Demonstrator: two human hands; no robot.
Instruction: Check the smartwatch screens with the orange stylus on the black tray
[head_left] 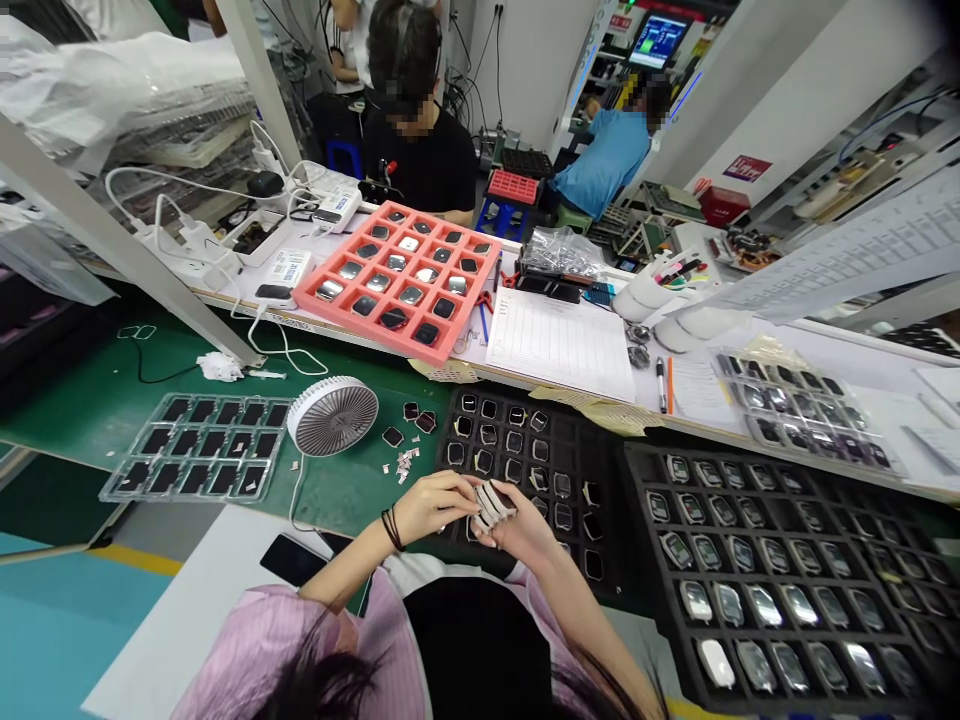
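Above a black compartment tray (444,450) at the edge of a workbench, the person holds a small bundle of thin pale pieces (493,505) between both hands. The fingers of the left hand (431,505) are closed over one end of the bundle, and the fingers of the right hand (523,530) curl around the other end, so both hands are gripping it. What exactly these pieces are is too small to tell. The bundle is over the tray, and many dark square frames (514,442) sit in the tray's compartments. Just left of the hands, small loose pieces (405,465) lie on a green mat (75,370), near a white desk fan (332,416) and a clear plastic tray (105,490) with black pieces. To the right is a larger black tray (637,470) full of smartwatch bodies (765,605). A mobile phone (289,560) lies on a white sheet (180,620) near the left arm. Farther forward, on the white table, are a coral tray (300,290) of watches and a printed form (559,340). Beyond them, one person in a black shirt (424,170) and another in a blue shirt (604,165) sit at work.
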